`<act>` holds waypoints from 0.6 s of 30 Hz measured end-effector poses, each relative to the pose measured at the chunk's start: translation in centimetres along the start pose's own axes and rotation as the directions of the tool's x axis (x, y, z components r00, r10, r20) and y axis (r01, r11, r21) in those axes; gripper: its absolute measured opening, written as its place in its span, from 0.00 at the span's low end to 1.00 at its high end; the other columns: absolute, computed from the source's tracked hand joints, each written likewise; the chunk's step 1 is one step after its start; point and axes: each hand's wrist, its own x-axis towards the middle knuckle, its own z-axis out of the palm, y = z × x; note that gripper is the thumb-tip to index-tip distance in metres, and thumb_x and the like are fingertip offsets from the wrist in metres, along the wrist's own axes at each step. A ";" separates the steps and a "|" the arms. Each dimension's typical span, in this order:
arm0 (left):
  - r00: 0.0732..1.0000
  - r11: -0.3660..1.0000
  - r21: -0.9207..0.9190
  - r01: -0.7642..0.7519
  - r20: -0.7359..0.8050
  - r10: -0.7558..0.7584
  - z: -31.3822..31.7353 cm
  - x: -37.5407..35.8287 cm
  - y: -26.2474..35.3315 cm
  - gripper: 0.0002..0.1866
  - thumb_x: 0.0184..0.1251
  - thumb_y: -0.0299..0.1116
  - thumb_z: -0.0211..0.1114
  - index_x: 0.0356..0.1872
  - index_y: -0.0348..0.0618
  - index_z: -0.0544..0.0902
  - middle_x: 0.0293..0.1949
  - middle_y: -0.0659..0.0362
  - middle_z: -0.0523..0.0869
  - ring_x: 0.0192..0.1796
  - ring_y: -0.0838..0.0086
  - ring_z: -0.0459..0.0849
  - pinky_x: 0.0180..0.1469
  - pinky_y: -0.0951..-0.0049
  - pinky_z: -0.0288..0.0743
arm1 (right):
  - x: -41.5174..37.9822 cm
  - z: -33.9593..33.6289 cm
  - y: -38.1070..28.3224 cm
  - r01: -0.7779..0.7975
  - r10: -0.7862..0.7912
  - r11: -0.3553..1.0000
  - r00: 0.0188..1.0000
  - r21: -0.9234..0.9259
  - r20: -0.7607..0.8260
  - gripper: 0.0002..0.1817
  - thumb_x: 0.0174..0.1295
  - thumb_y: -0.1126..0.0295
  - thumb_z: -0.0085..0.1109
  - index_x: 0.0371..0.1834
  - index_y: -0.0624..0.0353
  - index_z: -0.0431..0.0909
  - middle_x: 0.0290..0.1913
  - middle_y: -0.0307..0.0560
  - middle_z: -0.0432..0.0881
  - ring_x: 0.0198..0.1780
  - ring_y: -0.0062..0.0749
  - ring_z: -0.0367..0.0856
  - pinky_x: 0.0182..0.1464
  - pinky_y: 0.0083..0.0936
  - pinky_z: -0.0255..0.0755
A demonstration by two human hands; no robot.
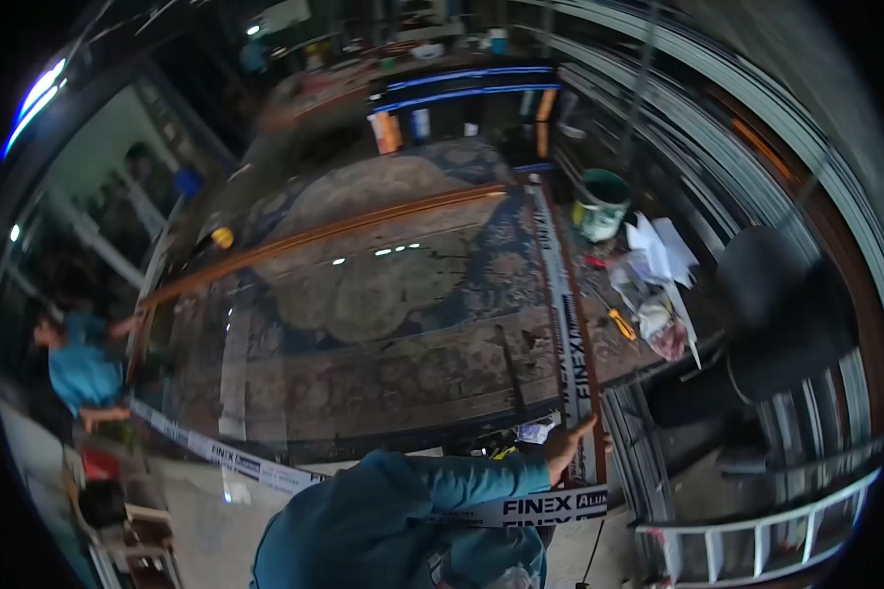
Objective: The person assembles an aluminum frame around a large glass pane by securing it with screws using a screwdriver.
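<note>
A large rectangular frame with brown edges and printed white protective film reaches across the view. Its glass-like panel shows a patterned surface beneath. At the near right corner, my left hand grips the upright side of the frame, with fingertips showing past its outer edge. The teal sleeve stretches over the near film-covered bar, marked FINEX. My right hand is not visible. At the far left corner, another person in teal has their hands by the frame.
A green-rimmed bucket, crumpled papers and a yellow-handled tool lie on the right. Long metal profiles line the right side. A ladder is at lower right, a wooden shelf at lower left.
</note>
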 end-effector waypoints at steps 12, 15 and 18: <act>0.941 0.972 0.232 0.035 -0.336 0.046 0.7 1.3 0.9 0.37 0.51 0.61 0.74 0.54 0.41 0.83 0.50 0.53 0.85 0.50 0.62 0.83 0.53 0.62 0.75 | 31.7 17.2 6.8 0.877 -0.822 0.478 0.463 -0.040 0.331 0.18 0.72 0.67 0.48 0.60 0.65 0.72 0.58 0.60 0.77 0.58 0.51 0.76 0.57 0.44 0.72; 0.917 0.879 0.424 -0.221 -0.217 0.335 -2.8 5.2 -2.7 0.36 0.51 0.60 0.74 0.52 0.40 0.84 0.51 0.52 0.85 0.50 0.64 0.84 0.53 0.64 0.76 | 38.3 24.3 2.0 0.861 -0.873 0.463 0.403 0.209 0.275 0.19 0.72 0.66 0.49 0.61 0.65 0.71 0.59 0.60 0.77 0.58 0.52 0.76 0.58 0.46 0.71; 0.855 0.778 0.503 -0.375 -0.137 0.500 -5.1 6.9 -3.4 0.38 0.51 0.60 0.73 0.54 0.39 0.82 0.50 0.51 0.85 0.51 0.65 0.83 0.53 0.66 0.76 | 43.5 29.0 -3.8 0.788 -0.891 0.454 0.394 0.416 0.226 0.20 0.72 0.65 0.49 0.61 0.64 0.71 0.59 0.60 0.76 0.59 0.53 0.75 0.58 0.48 0.71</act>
